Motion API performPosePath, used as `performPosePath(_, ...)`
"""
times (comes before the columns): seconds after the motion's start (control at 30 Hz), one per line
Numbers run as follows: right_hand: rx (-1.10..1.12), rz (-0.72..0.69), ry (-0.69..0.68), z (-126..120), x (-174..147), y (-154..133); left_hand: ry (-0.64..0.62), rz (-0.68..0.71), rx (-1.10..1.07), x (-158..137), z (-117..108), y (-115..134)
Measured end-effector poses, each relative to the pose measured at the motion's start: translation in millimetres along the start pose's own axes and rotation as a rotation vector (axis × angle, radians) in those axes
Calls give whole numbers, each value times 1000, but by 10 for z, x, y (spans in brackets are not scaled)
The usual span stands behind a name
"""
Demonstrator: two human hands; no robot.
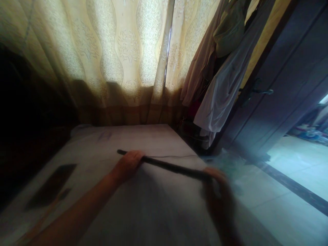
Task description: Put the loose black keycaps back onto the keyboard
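A long dark rod (174, 167) slants across the middle of the view, over a pale, cloth-like surface (143, 136). My left hand (132, 160) is closed round it near its far left end, and a short tip sticks out beyond the fingers. At the rod's near right end is my right hand (220, 188), smeared by motion, with its fingers wrapped about the end. A thin dark cord (174, 156) runs across the surface behind the rod. Blur hides what exactly the rod is.
On the surface's left lie a dark flat rectangular piece (52, 184) and a thin light-brown stick (48, 213) with a dark end. Patterned curtains (128, 51) hang behind. Clothes (217, 95) hang at right, beside a door (276, 78) and tiled floor (297, 160).
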State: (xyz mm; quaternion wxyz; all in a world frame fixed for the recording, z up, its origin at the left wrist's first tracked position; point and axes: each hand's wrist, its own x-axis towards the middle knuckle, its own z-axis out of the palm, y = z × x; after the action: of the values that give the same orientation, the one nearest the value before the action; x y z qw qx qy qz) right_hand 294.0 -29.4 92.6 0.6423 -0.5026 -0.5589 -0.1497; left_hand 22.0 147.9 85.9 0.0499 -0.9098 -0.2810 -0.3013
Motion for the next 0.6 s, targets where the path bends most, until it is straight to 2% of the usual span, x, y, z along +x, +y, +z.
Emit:
performPosePath(0.13,119,467,43,149,-211,185,-78,-24,34,-213,-277,59)
performPosePath(0.23,233,695,12,293,-355,339,-127,-51,53,-422,-412,148)
performPosePath(0.33,305,809,-36,413,-447,460,-173,-95,57,-606,-479,256)
performPosePath(0.43,336,866,-107,497,-492,539,-237,-169,75,-733,-486,357)
performPosePath(0.6,276,777,-190,581,-542,680,-261,-249,109,-842,-416,477)
